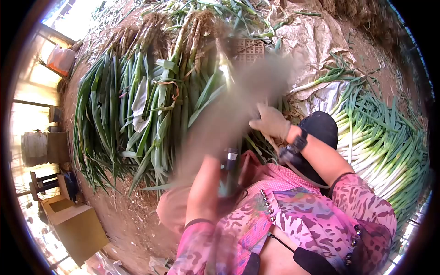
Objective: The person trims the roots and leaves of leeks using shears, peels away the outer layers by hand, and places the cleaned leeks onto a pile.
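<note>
A grey-brown motion blur covers my left hand [215, 126], so its fingers and anything in them are hidden. My right hand [273, 123] wears a pale glove, with a dark watch at the wrist. Its fingers are curled at the edge of the blur, and what they hold cannot be made out. Left of my hands lies a large pile of untrimmed leeks [158, 101], roots towards the top and long green leaves hanging down. On the right, leeks with clean white stems [373, 156] lie in a dense row.
A perforated plastic crate [247, 49] stands beyond the blur. Crumpled sheeting [311, 36] covers soil at the top right, with a loose leek [316, 82] below it. A cardboard box [78, 227] is at the lower left. A dark rounded object [321, 128] lies beside my right wrist.
</note>
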Tool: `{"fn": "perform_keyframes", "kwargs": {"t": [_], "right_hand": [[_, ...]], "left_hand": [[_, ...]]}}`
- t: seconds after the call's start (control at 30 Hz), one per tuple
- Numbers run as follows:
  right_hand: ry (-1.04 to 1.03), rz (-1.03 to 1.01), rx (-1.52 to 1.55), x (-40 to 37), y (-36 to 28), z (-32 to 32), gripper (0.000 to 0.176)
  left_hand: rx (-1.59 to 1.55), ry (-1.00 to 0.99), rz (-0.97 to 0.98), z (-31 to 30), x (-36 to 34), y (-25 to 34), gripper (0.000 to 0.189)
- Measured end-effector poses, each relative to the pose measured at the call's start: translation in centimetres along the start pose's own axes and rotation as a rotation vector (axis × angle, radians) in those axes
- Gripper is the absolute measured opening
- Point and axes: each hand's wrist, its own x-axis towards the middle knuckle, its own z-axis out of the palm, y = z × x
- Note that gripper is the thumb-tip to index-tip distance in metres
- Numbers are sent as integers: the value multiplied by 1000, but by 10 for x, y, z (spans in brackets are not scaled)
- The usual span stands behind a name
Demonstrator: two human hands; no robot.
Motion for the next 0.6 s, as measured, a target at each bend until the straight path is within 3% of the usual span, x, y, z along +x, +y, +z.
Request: {"fn": "perform_keyframes", "kwargs": {"t": [0.17,0.27,0.37,0.43,0.47,0.5,0.57,0.6], "right_hand": [[-49,-140,8,75,61,25,50],[-83,-169,9,87,57,22,50],[-39,-100,11,10,32,-3,50],[-19,-52,20,-30,0,-23,49],[-149,24,-100,-41,-20,-30,47],[-145,9,-119,-47,-19,-26,48],[-132,-28,-168,-74,-12,-24,50],[-134,70,-206,-74,-12,-24,53]], "left_hand": [[-122,-56,-3,17,-34,1,43],[-165,-68,44,16,-41,-3,40],[-99,-127,27,31,-69,-8,38],[-246,-114,-118,24,-73,-25,38],[-293,-107,-155,27,-77,-24,39],[-340,-103,-194,33,-83,-21,39],[-335,-67,-129,54,-105,-22,33],[-346,-90,-130,49,-100,-27,33]]}}
